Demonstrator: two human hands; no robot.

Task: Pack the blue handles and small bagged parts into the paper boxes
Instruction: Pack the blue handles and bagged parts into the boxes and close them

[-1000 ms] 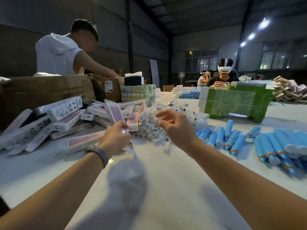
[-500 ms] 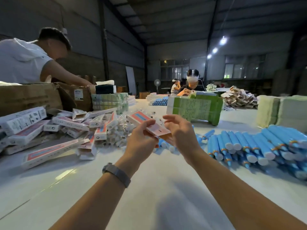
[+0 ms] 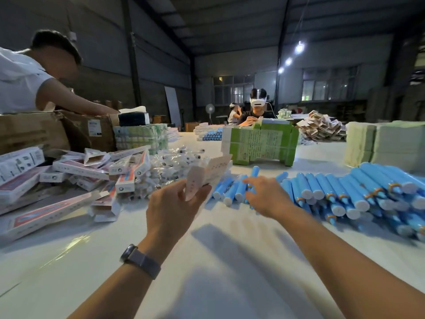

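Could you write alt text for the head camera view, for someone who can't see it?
A person's left hand holds a paper box while the right hand reaches into blue handles piled on a white table.

Bare table [image 3: 207, 261] between paper boxes [image 3: 76, 169] and blue handles [image 3: 345, 192].

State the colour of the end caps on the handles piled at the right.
White end caps on blue handles, in the head view.

Handles, bagged parts and boxes on the white bench

Blue handles [image 3: 340, 192] lie piled at right; clear bagged parts [image 3: 170, 166] heap mid-left beside scattered paper boxes [image 3: 76, 171]; one open paper box [image 3: 207, 173] is held tilted above them.
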